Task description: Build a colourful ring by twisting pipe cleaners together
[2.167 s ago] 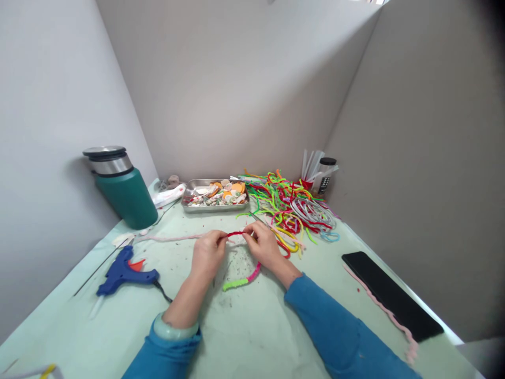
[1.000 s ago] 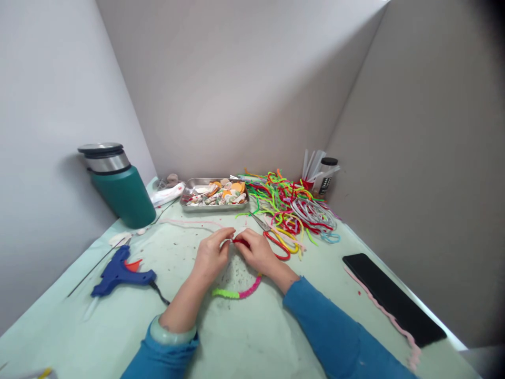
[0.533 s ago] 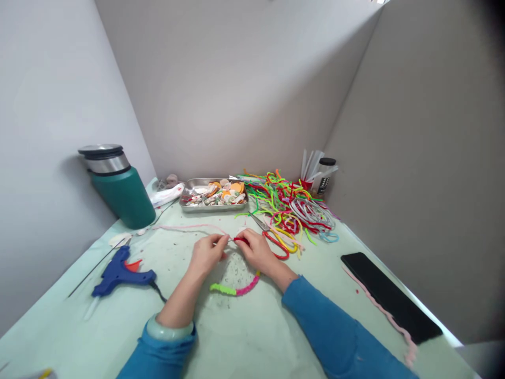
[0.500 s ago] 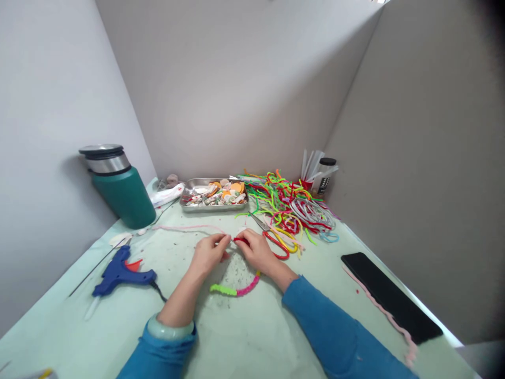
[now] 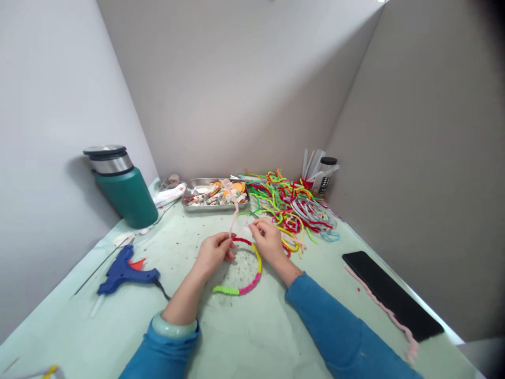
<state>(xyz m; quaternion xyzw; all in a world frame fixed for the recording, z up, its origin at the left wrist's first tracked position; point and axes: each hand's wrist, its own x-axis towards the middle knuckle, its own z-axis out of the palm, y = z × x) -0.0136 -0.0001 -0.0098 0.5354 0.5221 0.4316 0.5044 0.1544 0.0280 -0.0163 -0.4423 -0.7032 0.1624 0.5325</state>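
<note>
An open ring of pipe cleaner (image 5: 258, 258), in red, yellow, magenta and lime sections, curves between my hands above the green tabletop. My left hand (image 5: 213, 255) is closed at the ring's red end, pinching it together with a pale pink pipe cleaner (image 5: 235, 217) that stands up towards the tray. To the right of the ring, my right hand (image 5: 269, 239) has thumb and fingertips pressed together; whatever they hold is too small to make out. Scissors with red and yellow handles (image 5: 291, 244) lie partly hidden behind this hand.
A metal tray (image 5: 215, 208) of patterned discs stands at the back beside a heap of coloured pipe cleaners (image 5: 284, 197). On the left are a blue glue gun (image 5: 124, 272) and a green bottle (image 5: 128, 197). A black phone-like slab (image 5: 390, 295) lies at right.
My right hand has let go of the red section and moved slightly up and right. The pink pipe cleaner, stretched out to the left before, now points upward from my left hand.
</note>
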